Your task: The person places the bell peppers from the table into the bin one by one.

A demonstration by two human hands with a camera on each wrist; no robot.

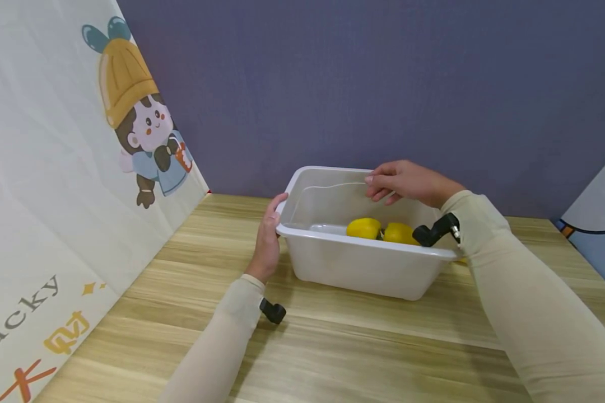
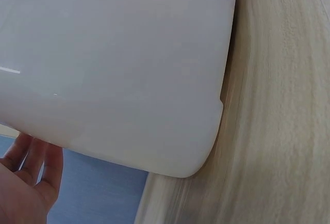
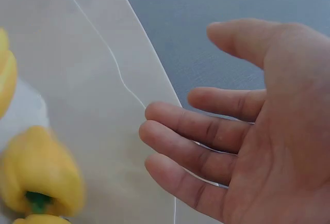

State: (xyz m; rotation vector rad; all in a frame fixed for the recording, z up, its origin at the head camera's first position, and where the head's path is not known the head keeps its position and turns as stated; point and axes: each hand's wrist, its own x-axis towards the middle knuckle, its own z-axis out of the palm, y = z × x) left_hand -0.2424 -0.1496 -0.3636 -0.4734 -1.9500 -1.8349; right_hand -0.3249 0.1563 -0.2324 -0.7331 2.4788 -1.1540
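Note:
A white plastic bin stands on the wooden table, with yellow bell peppers lying on its floor. My left hand grips the rim at the bin's left end; its fingers show against the bin's edge in the left wrist view. Over the far part of the bin hovers my right hand, holding nothing. In the right wrist view its fingers are spread and relaxed, and a yellow bell pepper with a green stem end lies inside the bin below.
Behind the bin rises a dark blue-grey panel. A white printed sheet with a cartoon figure borders the table on the left. Something yellow peeks out beside the bin's right end. At the far right runs a black cable.

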